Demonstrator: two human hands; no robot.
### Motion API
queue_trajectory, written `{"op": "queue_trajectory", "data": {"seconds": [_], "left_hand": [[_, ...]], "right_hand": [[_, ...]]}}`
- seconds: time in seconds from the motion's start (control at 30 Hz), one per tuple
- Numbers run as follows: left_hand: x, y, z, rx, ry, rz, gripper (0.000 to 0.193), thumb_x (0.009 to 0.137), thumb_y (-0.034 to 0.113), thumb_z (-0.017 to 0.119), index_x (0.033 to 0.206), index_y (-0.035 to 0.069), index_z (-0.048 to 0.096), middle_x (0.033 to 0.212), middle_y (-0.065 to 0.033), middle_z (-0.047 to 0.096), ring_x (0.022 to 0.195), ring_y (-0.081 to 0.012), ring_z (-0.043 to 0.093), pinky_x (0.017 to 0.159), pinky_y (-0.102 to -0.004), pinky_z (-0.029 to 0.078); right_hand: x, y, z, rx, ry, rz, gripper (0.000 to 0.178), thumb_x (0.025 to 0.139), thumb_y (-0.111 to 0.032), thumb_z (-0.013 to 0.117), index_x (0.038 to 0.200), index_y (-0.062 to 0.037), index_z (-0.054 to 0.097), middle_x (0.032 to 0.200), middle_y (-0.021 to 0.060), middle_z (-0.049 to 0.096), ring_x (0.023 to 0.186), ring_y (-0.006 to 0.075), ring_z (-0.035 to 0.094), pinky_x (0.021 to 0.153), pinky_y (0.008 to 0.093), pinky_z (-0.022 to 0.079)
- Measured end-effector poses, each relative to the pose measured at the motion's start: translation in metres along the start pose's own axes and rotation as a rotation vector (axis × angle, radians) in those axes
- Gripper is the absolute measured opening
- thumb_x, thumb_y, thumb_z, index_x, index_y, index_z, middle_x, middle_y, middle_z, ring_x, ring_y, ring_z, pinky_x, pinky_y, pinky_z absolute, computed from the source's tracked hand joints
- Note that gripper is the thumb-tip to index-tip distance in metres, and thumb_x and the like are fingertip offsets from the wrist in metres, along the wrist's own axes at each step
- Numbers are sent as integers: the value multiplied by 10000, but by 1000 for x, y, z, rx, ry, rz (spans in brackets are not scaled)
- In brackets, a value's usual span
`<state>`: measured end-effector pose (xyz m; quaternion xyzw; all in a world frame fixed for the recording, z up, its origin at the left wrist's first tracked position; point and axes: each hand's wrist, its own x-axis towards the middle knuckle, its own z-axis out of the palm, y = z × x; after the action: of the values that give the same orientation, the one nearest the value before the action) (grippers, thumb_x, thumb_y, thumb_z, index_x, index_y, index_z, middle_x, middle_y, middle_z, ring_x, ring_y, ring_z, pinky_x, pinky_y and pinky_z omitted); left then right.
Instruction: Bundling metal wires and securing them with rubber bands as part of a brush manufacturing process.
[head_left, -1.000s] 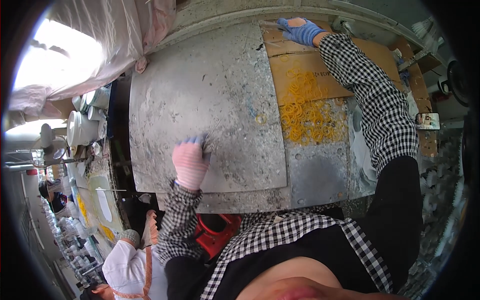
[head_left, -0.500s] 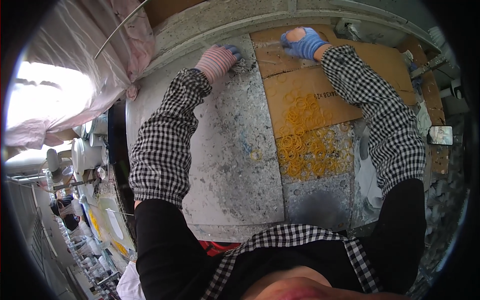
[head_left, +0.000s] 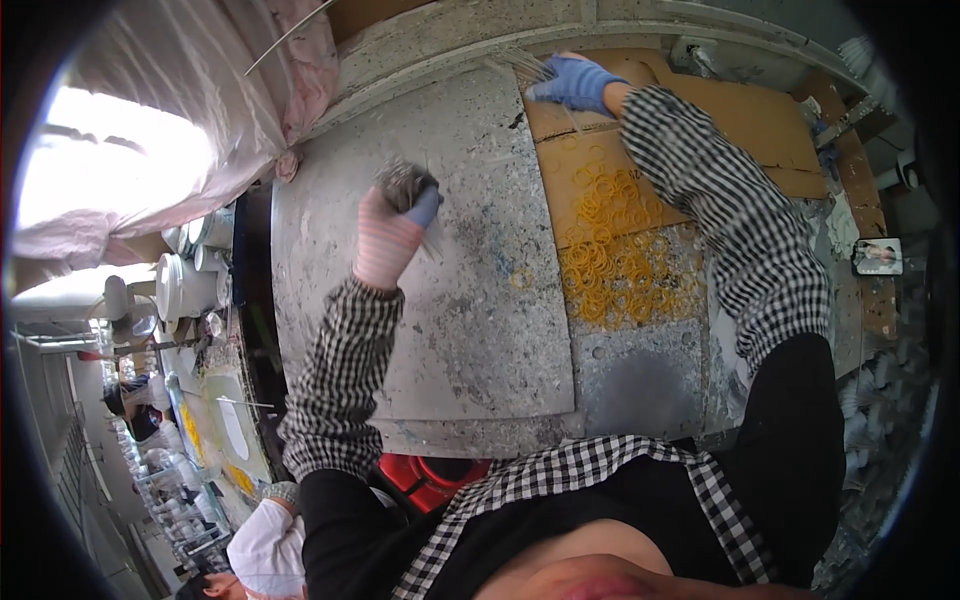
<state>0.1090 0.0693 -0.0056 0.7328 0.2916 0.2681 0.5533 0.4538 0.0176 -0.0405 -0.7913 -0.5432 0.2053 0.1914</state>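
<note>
My left hand, in a pink striped glove with blue fingertips, is raised over the left half of the worktable. Its fingers are closed around a blurred clump of thin grey strands, with loose ends sticking out below. At the table's far edge, my right hand in a blue glove is closed on more thin, pale strands, which fan out to its left. Beneath that hand lies a cardboard sheet. Many yellow rings, like rubber bands, lie loose on the cardboard's near part and the table.
A raised ledge borders the table's far side. Pink-white plastic sheeting hangs at the left, above white buckets. A phone-like screen stands at the right. A co-worker in a white top is at lower left.
My left hand has moved left and nearer, lifting a clump of strands off the table. My right hand has shifted left along the far edge, and strands now show at its fingers.
</note>
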Motion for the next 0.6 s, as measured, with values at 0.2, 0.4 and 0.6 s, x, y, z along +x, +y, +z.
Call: {"op": "queue_trajectory", "data": {"seconds": [0.2,0.4,0.6], "left_hand": [[-88,14,18,-551,65,-157,221,877,-27,698,1077,13,612,936,-107,693,830,-214,682,746,-344,575],[-138,2,38,-930,-6,-214,278,852,10,730,1091,47,592,967,-94,675,850,-221,669,767,-345,565],[-190,11,83,-911,39,-356,319,860,14,740,1150,47,610,1021,-52,666,956,-174,664,857,-326,568]], "right_hand": [[-172,-75,15,732,-278,8,555,833,-550,775,1002,-24,727,722,20,605,614,120,569,553,266,483],[-276,-104,77,1047,-268,146,377,913,-390,732,1012,-27,725,705,-23,578,657,69,530,597,230,433],[-347,-139,111,1195,-185,258,322,897,-381,766,910,-68,693,730,-28,596,657,86,539,629,258,469]]}}
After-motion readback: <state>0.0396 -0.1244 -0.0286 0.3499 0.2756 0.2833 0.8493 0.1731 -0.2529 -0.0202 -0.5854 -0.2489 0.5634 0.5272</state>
